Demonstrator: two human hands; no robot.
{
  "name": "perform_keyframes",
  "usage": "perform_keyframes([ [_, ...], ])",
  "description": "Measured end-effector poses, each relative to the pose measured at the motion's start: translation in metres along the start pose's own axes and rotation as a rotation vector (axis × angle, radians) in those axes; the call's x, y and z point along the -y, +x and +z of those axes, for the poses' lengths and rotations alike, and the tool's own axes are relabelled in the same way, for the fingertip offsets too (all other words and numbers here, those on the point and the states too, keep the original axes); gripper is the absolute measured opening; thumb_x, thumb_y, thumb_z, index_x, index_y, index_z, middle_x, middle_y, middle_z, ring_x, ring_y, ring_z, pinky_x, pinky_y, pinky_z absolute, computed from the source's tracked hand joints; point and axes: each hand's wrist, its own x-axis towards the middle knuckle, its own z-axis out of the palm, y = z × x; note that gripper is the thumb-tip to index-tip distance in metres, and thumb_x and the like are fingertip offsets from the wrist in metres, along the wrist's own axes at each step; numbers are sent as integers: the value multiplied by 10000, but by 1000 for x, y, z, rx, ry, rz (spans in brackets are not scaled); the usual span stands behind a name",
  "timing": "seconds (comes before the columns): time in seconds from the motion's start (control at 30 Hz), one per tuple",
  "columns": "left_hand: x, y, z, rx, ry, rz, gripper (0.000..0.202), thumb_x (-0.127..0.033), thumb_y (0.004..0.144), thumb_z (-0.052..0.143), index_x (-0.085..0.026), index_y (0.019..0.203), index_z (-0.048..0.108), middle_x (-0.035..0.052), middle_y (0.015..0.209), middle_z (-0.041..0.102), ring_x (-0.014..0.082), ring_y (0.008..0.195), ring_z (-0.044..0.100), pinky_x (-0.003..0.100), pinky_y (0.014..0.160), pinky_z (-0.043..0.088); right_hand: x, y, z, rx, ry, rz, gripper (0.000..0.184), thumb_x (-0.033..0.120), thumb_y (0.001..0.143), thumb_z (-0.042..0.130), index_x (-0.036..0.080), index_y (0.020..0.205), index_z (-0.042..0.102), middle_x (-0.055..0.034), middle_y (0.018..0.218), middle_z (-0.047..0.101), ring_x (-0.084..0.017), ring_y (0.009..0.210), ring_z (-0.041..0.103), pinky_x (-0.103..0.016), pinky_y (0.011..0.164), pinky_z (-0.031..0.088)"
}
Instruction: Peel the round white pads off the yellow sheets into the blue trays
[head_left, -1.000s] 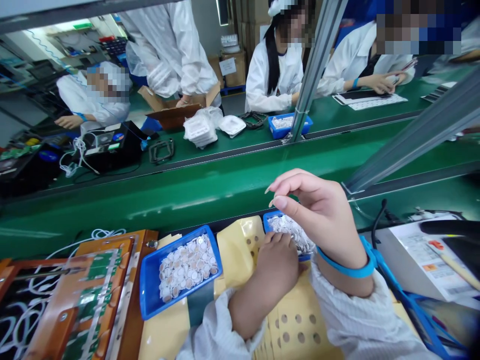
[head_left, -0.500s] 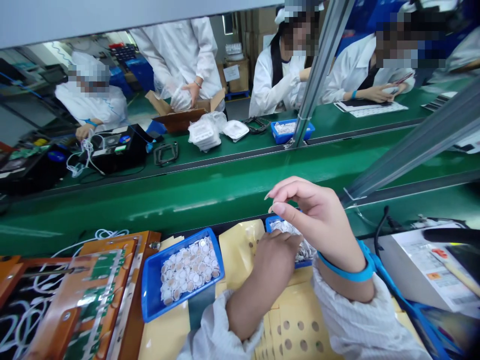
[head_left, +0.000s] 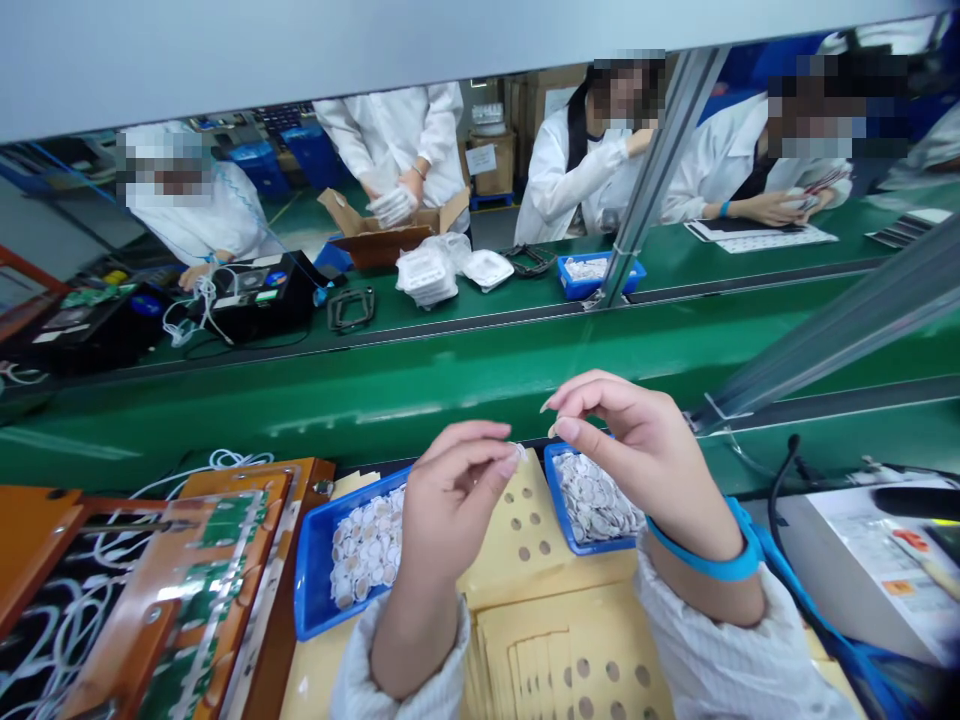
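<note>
My left hand (head_left: 450,500) is raised over the right end of the left blue tray, thumb and fingertips pinched on a small white disc (head_left: 518,452). Facing it, my right hand (head_left: 637,440) hovers above the right blue tray (head_left: 553,490), wearing a blue wrist strap (head_left: 712,565). Its fingers are curled and the thumb meets a fingertip; anything between them is too small to make out. Many white discs (head_left: 592,500) fill the right tray. More lie in the left blue tray (head_left: 311,580), partly covered by my left hand. Yellow sheets with round holes (head_left: 555,600) lie below my hands.
An orange fixture with a clear cover (head_left: 172,580) stands on the left, with white cables. On the right are a white box (head_left: 832,540) and a slanted metal post (head_left: 817,330). Beyond the green belt (head_left: 450,370), several people in white coats work at a bench.
My left hand has lifted out of the right tray and moved left, with a small white disc in its fingertips. My right hand keeps nearly the same pose. The camera view has tilted up slightly.
</note>
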Motion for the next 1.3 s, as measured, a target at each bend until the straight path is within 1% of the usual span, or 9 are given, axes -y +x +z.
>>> perform_keyframes([
  [0.07, 7, 0, 1, -62, -38, -73, 186, -212, 941, 793, -240, 1122, 823, 101, 1291, 730, 160, 875, 756, 244, 708, 643, 0, 0, 0, 7, -1, 6, 123, 256, 978, 762, 233, 864, 724, -47, 987, 748, -217, 944, 703, -338, 832, 546],
  [0.13, 12, 1, 2, -69, -59, -115, 176, -228, 952, 784, -226, 1124, 816, 113, 1332, 704, 164, 912, 753, 243, 727, 642, 0, 0, 0, 6, -3, 10, 124, 260, 978, 761, 232, 863, 724, -50, 987, 745, -218, 936, 701, -341, 826, 546],
  [0.27, 16, 4, 1, -41, -131, -158, 76, -265, 983, 750, -198, 982, 785, 88, 1145, 750, 194, 990, 762, 265, 797, 648, 0, 0, 2, 35, -15, 17, 127, 251, 979, 752, 231, 859, 716, -52, 975, 742, -220, 922, 699, -348, 833, 551],
  [0.43, 13, 6, 2, -97, -200, -236, 127, -284, 934, 802, -182, 971, 737, 26, 808, 774, 163, 717, 775, 222, 632, 634, 1, 2, 5, 71, -34, 27, 133, 254, 983, 740, 231, 855, 710, -56, 970, 743, -227, 927, 701, -352, 832, 559],
  [0.57, 10, 5, 3, -69, -148, -182, 125, -217, 883, 834, -196, 1003, 808, 33, 861, 781, 143, 697, 759, 207, 620, 631, 2, 2, 7, 91, -45, 32, 131, 254, 978, 741, 229, 852, 713, -57, 970, 744, -229, 919, 700, -356, 823, 562],
  [0.67, 9, 3, 4, -25, -138, -137, 274, -143, 825, 856, -232, 1082, 831, 38, 958, 780, 137, 739, 751, 201, 636, 635, 2, 2, 8, 120, -38, 45, 134, 236, 977, 732, 227, 846, 708, -52, 965, 744, -217, 900, 701, -340, 792, 555],
  [0.8, 10, 1, 7, 28, -121, -106, 269, -136, 837, 843, -242, 1084, 837, 46, 991, 785, 143, 763, 751, 203, 638, 639, 1, 2, 10, 145, -30, 51, 141, 226, 972, 732, 227, 832, 708, -36, 950, 742, -202, 887, 701, -326, 778, 542],
  [1.0, 11, 0, 5, 47, -13, -75, 239, -197, 862, 861, -247, 1093, 830, 35, 905, 795, 150, 728, 741, 226, 651, 638, 1, 2, 10, 163, -55, 97, 129, 232, 966, 727, 227, 837, 722, -36, 953, 763, -203, 870, 702, -315, 718, 524],
  [1.3, 14, -1, 5, 10, -44, -89, 255, -197, 835, 891, -244, 1075, 815, 13, 866, 813, 150, 712, 761, 215, 672, 639, 0, 1, 9, 182, -27, 238, 159, 292, 969, 704, 205, 840, 741, -11, 776, 740, -173, 707, 664, -290, 624, 478],
])
